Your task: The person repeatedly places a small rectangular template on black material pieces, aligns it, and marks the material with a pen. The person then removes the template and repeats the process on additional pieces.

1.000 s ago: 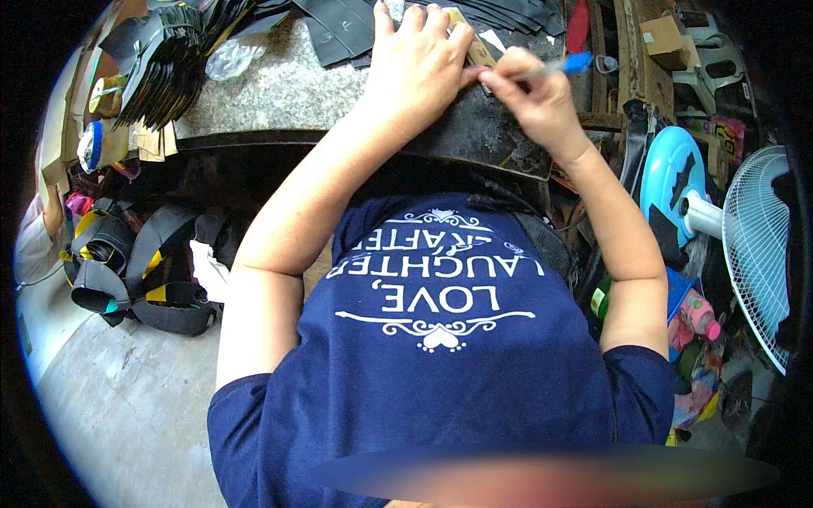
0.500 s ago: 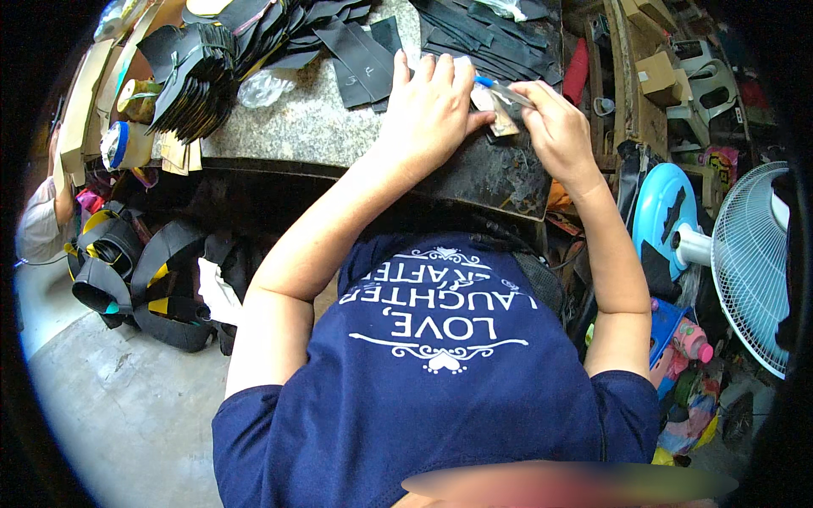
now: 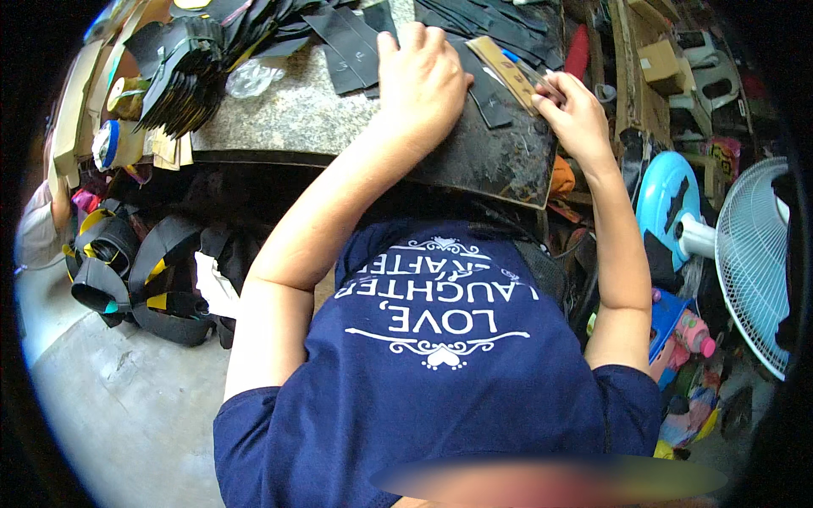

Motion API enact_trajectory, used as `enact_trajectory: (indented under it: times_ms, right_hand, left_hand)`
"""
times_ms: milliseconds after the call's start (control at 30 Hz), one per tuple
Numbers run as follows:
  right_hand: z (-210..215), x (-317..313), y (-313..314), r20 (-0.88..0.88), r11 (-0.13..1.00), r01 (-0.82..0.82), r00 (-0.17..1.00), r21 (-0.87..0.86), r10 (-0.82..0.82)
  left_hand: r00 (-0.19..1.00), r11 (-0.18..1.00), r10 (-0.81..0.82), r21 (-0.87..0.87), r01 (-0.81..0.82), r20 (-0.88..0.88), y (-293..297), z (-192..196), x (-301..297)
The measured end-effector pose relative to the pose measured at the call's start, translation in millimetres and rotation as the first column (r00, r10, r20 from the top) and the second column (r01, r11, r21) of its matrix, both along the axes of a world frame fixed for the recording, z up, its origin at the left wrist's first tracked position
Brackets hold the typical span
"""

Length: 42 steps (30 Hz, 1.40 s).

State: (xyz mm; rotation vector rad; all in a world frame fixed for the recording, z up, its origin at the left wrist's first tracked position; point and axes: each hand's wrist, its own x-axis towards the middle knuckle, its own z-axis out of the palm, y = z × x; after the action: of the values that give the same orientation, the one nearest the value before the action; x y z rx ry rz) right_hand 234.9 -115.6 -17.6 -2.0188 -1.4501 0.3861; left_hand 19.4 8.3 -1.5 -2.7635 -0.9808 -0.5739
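Note:
My left hand (image 3: 422, 89) rests over the work surface with its fingers stretched out and a little apart, among flat black pieces. Just right of its thumb lies a narrow black strip (image 3: 489, 100). My right hand (image 3: 577, 118) is closed on a tan cardboard strip (image 3: 500, 69) with dark marks, raised at a slant above the black strip. A slim pen with a blue end (image 3: 511, 56) is in the same hand, alongside the cardboard. Left of my left hand are black pieces with light handwritten marks (image 3: 349, 63). What lies under my left palm is hidden.
Bundled black cut pieces (image 3: 182, 93) stand at the left of the speckled tabletop (image 3: 288, 118), near a jar (image 3: 118, 144) and a crumpled clear bag (image 3: 254, 78). More black strips (image 3: 483, 34) lie at the back. A fan (image 3: 754, 262) stands at the right.
The cardboard strip, which lay flat between my hands, is now lifted in my right hand, which moved right with the pen. My left hand shifted slightly left, and the black strip shows.

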Motion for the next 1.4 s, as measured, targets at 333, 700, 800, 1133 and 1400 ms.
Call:
enact_trajectory:
  times_ms: [333, 700, 800, 1133, 1400]
  right_hand:
    - [-3.1, -6.9, -10.6, -0.36, 0.993, 0.0, 0.932, 0.12, 0.043]
    - [-1.1, -9.8, -14.4, -0.298, 0.998, -0.035, 0.953, 0.061, 0.051]
    - [-1.8, -7.4, -13.7, -0.312, 0.994, -0.05, 0.947, 0.102, 0.08]
    - [1.6, -9.7, -13.4, -0.23, 0.994, -0.079, 0.969, 0.075, 0.095]
    - [2.7, -12.7, -12.4, -0.207, 0.99, -0.071, 0.974, 0.124, 0.096]
  left_hand:
    - [0.894, 0.865, -0.086, -0.412, 0.287, 0.44, 0.5, 17.2, -3.9]
    - [0.971, 0.994, -0.107, 0.051, 0.099, 0.212, 44.2, 30.4, -62.6]
    - [0.998, 0.982, -0.046, -0.184, 0.038, -0.038, 39.6, 34.0, -56.1]
    - [0.885, 0.908, -0.419, -0.082, 0.411, -0.206, 95.3, 25.9, 35.6]
    - [0.893, 0.873, -0.45, -0.202, 0.444, 0.017, 119.9, 12.8, 43.3]
